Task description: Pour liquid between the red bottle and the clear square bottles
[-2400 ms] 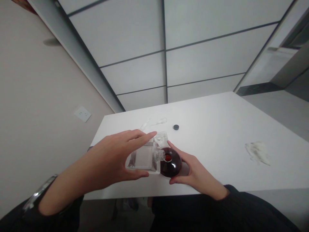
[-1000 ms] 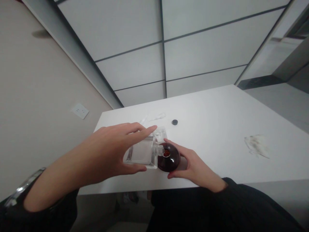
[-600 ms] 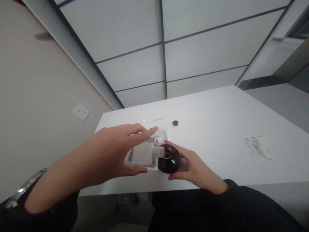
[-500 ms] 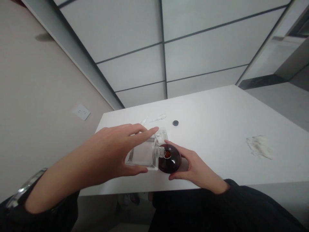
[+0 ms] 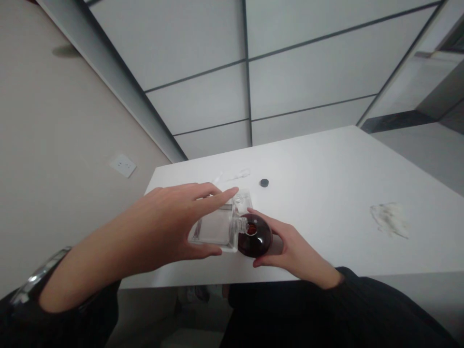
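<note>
My left hand (image 5: pixel 181 222) is closed around a clear square glass bottle (image 5: pixel 215 229), tipped on its side with its threaded neck pointing right. The neck's mouth rests over or just at the opening of a dark brown round bottle (image 5: pixel 259 241). My right hand (image 5: pixel 290 246) grips that brown bottle from the right, thumb on the near side and fingers on the far side. Whether liquid flows between the two I cannot make out. Just behind the necks, a second clear glass or plastic piece (image 5: pixel 244 199) is partly hidden.
On the white table (image 5: pixel 319 183) lie a small dark cap (image 5: pixel 264 182), a transparent dropper-like piece (image 5: pixel 241 174) and, at the right, a crumpled tissue or wipe (image 5: pixel 389 220). White panels stand behind the table; a wall socket (image 5: pixel 123 166) is at the left.
The view has shifted very slightly. Both hands and the two bottles keep the same positions relative to each other.
</note>
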### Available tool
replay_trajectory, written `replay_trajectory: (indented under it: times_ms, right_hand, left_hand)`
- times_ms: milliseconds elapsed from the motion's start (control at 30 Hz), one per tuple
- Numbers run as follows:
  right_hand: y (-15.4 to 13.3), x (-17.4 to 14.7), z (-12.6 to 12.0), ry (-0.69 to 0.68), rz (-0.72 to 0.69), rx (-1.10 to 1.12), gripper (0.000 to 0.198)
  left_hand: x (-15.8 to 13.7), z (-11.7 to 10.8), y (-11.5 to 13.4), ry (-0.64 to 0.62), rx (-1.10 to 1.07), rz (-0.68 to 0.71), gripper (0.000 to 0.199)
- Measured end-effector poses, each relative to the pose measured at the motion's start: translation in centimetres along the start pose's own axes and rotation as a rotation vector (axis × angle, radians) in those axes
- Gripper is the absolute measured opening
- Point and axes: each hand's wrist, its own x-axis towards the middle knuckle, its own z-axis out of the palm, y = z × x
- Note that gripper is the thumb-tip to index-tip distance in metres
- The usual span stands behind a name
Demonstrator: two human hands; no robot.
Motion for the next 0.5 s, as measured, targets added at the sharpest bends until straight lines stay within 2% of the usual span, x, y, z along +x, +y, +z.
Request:
replay_trajectory:
  times_ms: [500]
  right_hand:
    - [0.45,-0.06,-0.01,-0.002,0.007,0.012,0.101]
  left_hand:
    - [-0.3,0.52,-0.57,0.037,-0.018,0.036,0.086]
